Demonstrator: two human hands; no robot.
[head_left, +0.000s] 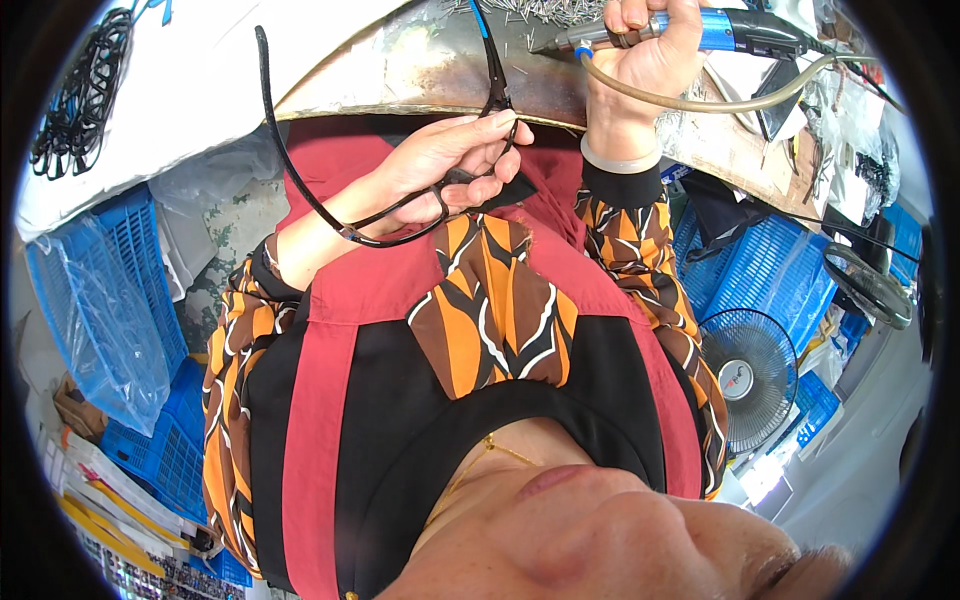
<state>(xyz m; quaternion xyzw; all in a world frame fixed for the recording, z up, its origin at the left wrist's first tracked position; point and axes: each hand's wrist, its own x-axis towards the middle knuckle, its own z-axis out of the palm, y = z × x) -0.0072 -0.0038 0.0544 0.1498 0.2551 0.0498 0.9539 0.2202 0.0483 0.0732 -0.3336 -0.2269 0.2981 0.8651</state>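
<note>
My left hand (455, 165) pinches a black eyeglass frame (496, 90) near one hinge, just off the bench edge. One of its temples reaches up over the bench and shows blue; the other curves out to the left. In my right hand (650, 75), the fingers wrap round a powered screwdriver (715, 30) with a blue and black body. Its metal tip points left, low over the bench, and sits apart from the frame. A thin tan hose (690, 103) runs from the tool's nose to the right. Small metal screws (545, 10) lie heaped beyond the tip.
A bundle of black and blue eyeglass frames (85, 100) lies on the white surface at far left. Blue plastic crates (165, 270) stand lower left, with more crates (760, 265) at right. A fan (748, 380) stands at lower right. The worn bench edge (420, 108) runs before me.
</note>
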